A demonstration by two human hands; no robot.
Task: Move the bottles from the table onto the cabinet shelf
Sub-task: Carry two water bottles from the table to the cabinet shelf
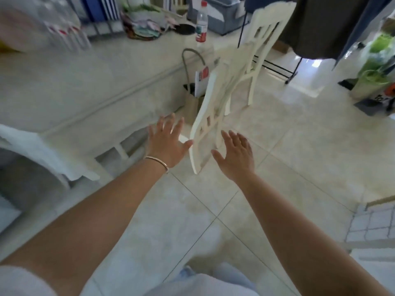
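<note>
At the far left, close to the camera, a blurred cluster of clear bottles point(62, 24) with red labels fills the upper corner; whether they stand on the table or a shelf cannot be told. The white table point(85, 82) runs from there toward the middle, its top pale and smooth, with a pile of colourful cloth point(143, 28) and a dark round dish point(185, 29) near its far end. There stands the one plainly visible task item, a clear plastic bottle point(201, 22) with a red cap and a red-and-green label, upright and well apart from both hands. The left hand point(168, 142), a thin bangle on its wrist, is spread flat with straight fingers and holds nothing, just beside the edge of a cream wooden chair back point(210, 124). The right hand point(236, 154) is likewise open and empty on the chair's other side. Neither hand clearly touches the chair. The sensible move, judging from this, is to get past or shift the chair first, then reach the bottle and grip it round the middle so it stays upright. A paper bag point(193, 101) with a loop handle leans below the table edge. The floor is glossy pale tile point(277, 167); dark clothing point(320, 24) hangs at upper right beside a green plastic bag point(376, 67).
</note>
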